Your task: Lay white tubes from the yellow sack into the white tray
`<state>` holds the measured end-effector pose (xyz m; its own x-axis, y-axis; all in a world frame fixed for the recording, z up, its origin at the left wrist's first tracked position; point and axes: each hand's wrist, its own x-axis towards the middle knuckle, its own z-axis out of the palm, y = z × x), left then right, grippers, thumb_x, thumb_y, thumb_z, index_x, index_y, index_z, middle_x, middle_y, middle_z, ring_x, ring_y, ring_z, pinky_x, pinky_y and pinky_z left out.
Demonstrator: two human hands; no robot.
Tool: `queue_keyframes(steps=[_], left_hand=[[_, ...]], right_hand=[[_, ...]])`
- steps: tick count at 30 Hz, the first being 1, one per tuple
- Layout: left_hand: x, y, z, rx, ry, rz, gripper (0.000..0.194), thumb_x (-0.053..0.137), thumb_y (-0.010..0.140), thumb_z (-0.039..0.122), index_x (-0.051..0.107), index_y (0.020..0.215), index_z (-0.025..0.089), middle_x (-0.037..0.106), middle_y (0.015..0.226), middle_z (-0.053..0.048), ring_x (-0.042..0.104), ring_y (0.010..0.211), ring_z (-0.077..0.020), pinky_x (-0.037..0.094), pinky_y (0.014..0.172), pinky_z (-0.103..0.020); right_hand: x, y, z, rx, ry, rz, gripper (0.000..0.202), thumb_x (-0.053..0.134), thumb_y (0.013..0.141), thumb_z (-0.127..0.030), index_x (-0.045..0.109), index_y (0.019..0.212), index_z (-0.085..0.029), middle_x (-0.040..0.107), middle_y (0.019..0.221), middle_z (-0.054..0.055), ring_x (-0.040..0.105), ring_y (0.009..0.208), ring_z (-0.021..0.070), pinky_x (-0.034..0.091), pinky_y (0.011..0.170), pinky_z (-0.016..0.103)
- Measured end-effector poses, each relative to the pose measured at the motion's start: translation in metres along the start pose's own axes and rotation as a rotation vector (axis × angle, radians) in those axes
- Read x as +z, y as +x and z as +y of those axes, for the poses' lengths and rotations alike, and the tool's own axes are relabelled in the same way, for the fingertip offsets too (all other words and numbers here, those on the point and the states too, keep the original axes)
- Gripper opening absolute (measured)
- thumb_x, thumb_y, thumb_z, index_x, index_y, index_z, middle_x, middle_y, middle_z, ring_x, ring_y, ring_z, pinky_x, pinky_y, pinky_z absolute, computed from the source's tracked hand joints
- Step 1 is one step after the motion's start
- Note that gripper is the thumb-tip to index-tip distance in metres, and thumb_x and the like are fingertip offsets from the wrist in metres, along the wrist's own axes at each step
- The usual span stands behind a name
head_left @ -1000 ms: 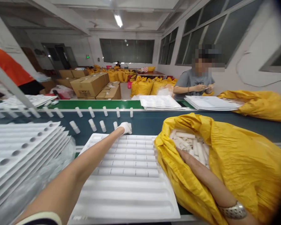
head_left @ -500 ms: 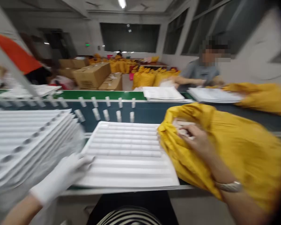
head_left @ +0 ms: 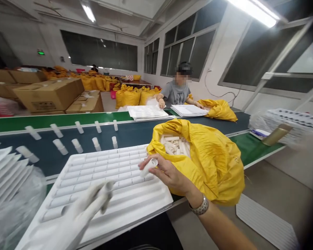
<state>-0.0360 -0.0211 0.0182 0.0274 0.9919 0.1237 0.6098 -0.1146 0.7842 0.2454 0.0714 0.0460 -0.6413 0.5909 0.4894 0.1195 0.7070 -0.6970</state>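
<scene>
A white ribbed tray (head_left: 135, 199) lies before me, its farther grooves filled with rows of white tubes (head_left: 94, 169). My right hand (head_left: 169, 173), bare with a metal watch, pinches a short white tube (head_left: 149, 167) above the tray's right part. My left hand (head_left: 88, 205), in a white glove, is over the tray's near left part, its fingers closed round a small white tube (head_left: 107, 189), partly blurred. Just beyond my right hand, an open yellow sack (head_left: 208, 156) shows many loose white tube pieces (head_left: 176, 145) inside.
White tubes stand on the dark conveyor (head_left: 127, 133) beyond the tray. Stacked trays (head_left: 7, 180) in plastic are at the left. Across the conveyor sits a person (head_left: 176, 92) with trays and another yellow sack (head_left: 220, 109). Cardboard boxes (head_left: 52, 93) are at the back left.
My right hand has come out of the yellow sack with a tube and is now above the tray. The view has turned to the right, and my left hand has moved over the tray.
</scene>
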Motion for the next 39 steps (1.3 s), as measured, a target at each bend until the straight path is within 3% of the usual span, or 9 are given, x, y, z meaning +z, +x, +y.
queue_keyframes(steps=[4, 9, 13, 17, 22, 29, 32, 35, 39], left_hand=[[0.021, 0.015, 0.034, -0.159, -0.272, -0.166, 0.046, 0.051, 0.094, 0.060, 0.067, 0.122, 0.028, 0.075, 0.108, -0.004, 0.071, 0.097, -0.0239, 0.060, 0.085, -0.032], [0.037, 0.029, 0.052, 0.011, -0.180, -0.303, 0.038, 0.054, 0.093, 0.051, 0.072, 0.116, 0.027, 0.073, 0.126, -0.003, 0.065, 0.121, -0.0277, 0.052, 0.106, -0.038], [0.054, 0.031, 0.049, 0.151, -0.114, -0.264, 0.034, 0.051, 0.093, 0.042, 0.070, 0.116, 0.027, 0.075, 0.122, -0.004, 0.068, 0.116, -0.0269, 0.053, 0.105, -0.039], [0.059, 0.030, 0.045, 0.112, -0.097, -0.246, 0.029, 0.051, 0.094, 0.041, 0.068, 0.112, 0.026, 0.076, 0.115, -0.005, 0.071, 0.108, -0.0268, 0.057, 0.096, -0.038], [0.056, 0.026, 0.035, 0.066, -0.055, -0.266, 0.030, 0.051, 0.094, 0.046, 0.066, 0.112, 0.027, 0.074, 0.117, -0.005, 0.069, 0.113, -0.0269, 0.055, 0.099, -0.038], [0.068, 0.010, 0.029, 0.217, -0.062, -0.228, 0.025, 0.040, 0.102, 0.037, 0.057, 0.118, 0.027, 0.072, 0.114, -0.006, 0.070, 0.106, -0.0224, 0.056, 0.094, -0.036], [0.076, 0.000, 0.022, 0.205, -0.048, -0.201, 0.022, 0.042, 0.102, 0.036, 0.055, 0.118, 0.027, 0.073, 0.115, -0.005, 0.070, 0.107, -0.0223, 0.057, 0.092, -0.034], [0.087, -0.009, 0.014, 0.190, -0.016, -0.162, 0.019, 0.041, 0.102, 0.035, 0.055, 0.112, 0.028, 0.074, 0.106, -0.004, 0.073, 0.095, -0.0226, 0.059, 0.080, -0.033], [0.081, 0.006, 0.017, 0.273, 0.052, -0.141, 0.024, 0.041, 0.099, 0.036, 0.061, 0.112, 0.029, 0.073, 0.106, -0.007, 0.071, 0.096, -0.0259, 0.058, 0.084, -0.038]], right_hand=[[0.001, 0.000, 0.003, 0.007, -0.129, -0.287, 0.032, 0.056, 0.104, -0.042, 0.060, 0.124, -0.018, 0.067, 0.112, 0.007, 0.063, 0.105, 0.0197, 0.047, 0.094, 0.029], [-0.015, 0.000, 0.010, -0.056, -0.260, -0.400, 0.032, 0.065, 0.096, -0.047, 0.066, 0.107, -0.017, 0.065, 0.096, 0.003, 0.062, 0.091, 0.0184, 0.046, 0.082, 0.027], [-0.018, 0.002, 0.002, 0.043, -0.323, -0.440, 0.034, 0.071, 0.091, -0.048, 0.062, 0.104, -0.018, 0.060, 0.084, 0.000, 0.059, 0.078, 0.0172, 0.045, 0.072, 0.026], [-0.023, -0.005, -0.004, 0.162, -0.250, -0.410, 0.055, 0.076, 0.086, -0.054, 0.051, 0.122, -0.022, 0.061, 0.102, 0.002, 0.062, 0.088, 0.0184, 0.048, 0.076, 0.026], [-0.025, -0.020, 0.002, 0.131, -0.242, -0.410, 0.026, 0.053, 0.104, -0.046, 0.053, 0.111, -0.021, 0.062, 0.099, 0.004, 0.062, 0.087, 0.0185, 0.048, 0.077, 0.028], [-0.007, -0.022, 0.009, 0.117, -0.148, -0.466, 0.026, 0.051, 0.104, -0.047, 0.053, 0.110, -0.022, 0.064, 0.094, 0.004, 0.064, 0.083, 0.0193, 0.049, 0.075, 0.028], [0.002, -0.023, 0.012, 0.116, -0.122, -0.487, 0.025, 0.053, 0.104, -0.045, 0.053, 0.110, -0.021, 0.065, 0.094, 0.004, 0.065, 0.084, 0.0196, 0.049, 0.075, 0.028], [0.009, -0.021, 0.013, 0.107, -0.100, -0.522, 0.021, 0.055, 0.103, -0.042, 0.054, 0.109, -0.021, 0.068, 0.096, 0.004, 0.065, 0.082, 0.0188, 0.050, 0.075, 0.028], [-0.006, -0.002, 0.008, 0.118, -0.116, -0.610, 0.026, 0.063, 0.099, -0.044, 0.056, 0.110, -0.022, 0.068, 0.101, 0.004, 0.065, 0.086, 0.0183, 0.051, 0.077, 0.028]])
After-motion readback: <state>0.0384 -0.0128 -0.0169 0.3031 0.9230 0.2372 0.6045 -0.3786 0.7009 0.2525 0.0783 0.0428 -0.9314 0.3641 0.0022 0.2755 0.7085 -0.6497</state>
